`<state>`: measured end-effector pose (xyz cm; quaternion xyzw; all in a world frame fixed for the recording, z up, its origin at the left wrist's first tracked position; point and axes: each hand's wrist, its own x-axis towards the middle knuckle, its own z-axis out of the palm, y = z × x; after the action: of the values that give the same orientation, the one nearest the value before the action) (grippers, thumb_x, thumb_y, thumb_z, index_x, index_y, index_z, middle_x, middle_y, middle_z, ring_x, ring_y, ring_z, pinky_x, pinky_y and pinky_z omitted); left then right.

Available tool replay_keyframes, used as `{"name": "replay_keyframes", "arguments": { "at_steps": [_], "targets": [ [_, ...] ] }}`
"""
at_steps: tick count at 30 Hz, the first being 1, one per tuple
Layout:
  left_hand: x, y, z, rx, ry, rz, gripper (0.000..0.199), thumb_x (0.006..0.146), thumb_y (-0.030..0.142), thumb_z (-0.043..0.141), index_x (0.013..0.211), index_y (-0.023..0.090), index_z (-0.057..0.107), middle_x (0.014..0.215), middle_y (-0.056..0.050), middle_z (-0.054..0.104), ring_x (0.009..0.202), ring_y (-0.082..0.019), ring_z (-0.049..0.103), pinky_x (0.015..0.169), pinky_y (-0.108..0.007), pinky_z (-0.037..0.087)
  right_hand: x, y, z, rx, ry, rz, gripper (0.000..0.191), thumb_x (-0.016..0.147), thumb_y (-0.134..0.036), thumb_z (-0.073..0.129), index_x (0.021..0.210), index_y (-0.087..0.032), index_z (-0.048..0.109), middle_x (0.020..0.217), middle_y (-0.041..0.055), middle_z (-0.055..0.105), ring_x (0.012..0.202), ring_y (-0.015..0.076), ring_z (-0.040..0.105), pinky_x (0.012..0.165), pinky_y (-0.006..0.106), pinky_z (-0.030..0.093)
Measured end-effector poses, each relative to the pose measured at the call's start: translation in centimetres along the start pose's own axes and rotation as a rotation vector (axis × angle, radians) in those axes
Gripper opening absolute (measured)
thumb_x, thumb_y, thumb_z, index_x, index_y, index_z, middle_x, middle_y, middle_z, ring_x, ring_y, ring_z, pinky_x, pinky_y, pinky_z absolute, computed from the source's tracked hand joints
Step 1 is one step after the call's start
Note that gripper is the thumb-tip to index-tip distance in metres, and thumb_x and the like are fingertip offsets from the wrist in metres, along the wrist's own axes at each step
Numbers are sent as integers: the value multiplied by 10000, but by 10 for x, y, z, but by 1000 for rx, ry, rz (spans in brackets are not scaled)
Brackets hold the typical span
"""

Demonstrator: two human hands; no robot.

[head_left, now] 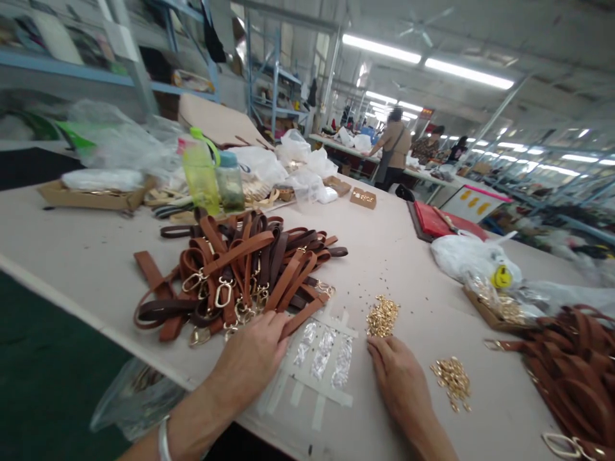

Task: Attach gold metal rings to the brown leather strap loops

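Note:
My left hand (257, 349) is closed round the near end of a brown leather strap (307, 314) with a gold clasp at its far tip. Beside it lies a heap of brown and dark straps (240, 256) with gold snap hooks. My right hand (398, 378) rests at the near edge of a small pile of gold metal pieces (382, 315). Its fingers are pressed together; whatever sits between the fingertips is hidden. Between both hands, three strips of shiny clear material (323, 355) are taped to the table. A second gold pile (452, 382) lies right of my right hand.
More brown straps (576, 378) are heaped at the right edge. A yellow-green bottle (199, 176) and a blue-lidded jar (230, 182) stand behind the left heap. Plastic bags (473, 256) and a cardboard tray (500, 310) lie right. A person (394, 147) stands at a farther table.

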<state>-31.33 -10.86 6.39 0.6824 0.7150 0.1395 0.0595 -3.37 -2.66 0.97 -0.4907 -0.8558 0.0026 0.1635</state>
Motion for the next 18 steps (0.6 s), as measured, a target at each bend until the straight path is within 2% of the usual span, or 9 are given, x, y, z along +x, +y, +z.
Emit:
{"name": "replay_keyframes", "arguments": {
  "at_steps": [3,5,7,10,12,14,18],
  "targets": [
    [-22,5,2,-42,-125,-37,179,863,172,565,1021,200,644,1020,-82,690,987,-278,648,853,-420,517,0,0,-6,77,-58,22,240,993,-263,451,1016,-213,685,879,74,647,850,223,631,774,329,469],
    [-31,9,0,-59,-147,-44,212,854,264,617,1058,212,638,1057,-88,675,1011,-297,636,851,-436,512,-2,-2,-11,133,-86,13,249,990,-277,451,997,-215,692,878,72,641,851,220,626,772,329,467],
    [-28,16,-2,-62,-98,-6,244,879,334,602,1089,212,627,1090,-96,658,1043,-299,614,874,-436,494,-4,-5,-16,200,-94,1,245,977,-273,459,965,-223,698,872,65,638,843,214,621,765,324,462],
    [-4,30,0,-53,-80,55,209,913,319,549,1056,191,630,1071,-103,661,1047,-295,596,904,-428,465,-6,-11,-22,383,-57,42,222,946,-257,474,905,-217,689,901,64,661,839,202,626,768,317,463],
    [16,39,6,-56,-121,58,186,902,285,549,1015,171,641,1026,-109,672,1014,-306,600,889,-429,461,-7,-14,-25,560,-17,155,193,919,-271,505,854,-203,673,918,68,693,838,200,641,766,309,473],
    [32,46,13,-66,-147,51,169,886,256,548,977,156,650,976,-118,676,985,-319,607,863,-432,459,-10,-16,-29,758,-24,315,191,888,-328,564,792,-194,660,838,59,711,777,197,650,712,293,481],
    [44,47,19,-132,-169,28,134,864,201,522,907,173,646,936,-99,673,908,-276,637,803,-374,451,-19,-19,-31,1216,-20,578,270,757,-430,741,794,-179,649,646,-4,652,587,146,596,580,248,457]
  ]
}}
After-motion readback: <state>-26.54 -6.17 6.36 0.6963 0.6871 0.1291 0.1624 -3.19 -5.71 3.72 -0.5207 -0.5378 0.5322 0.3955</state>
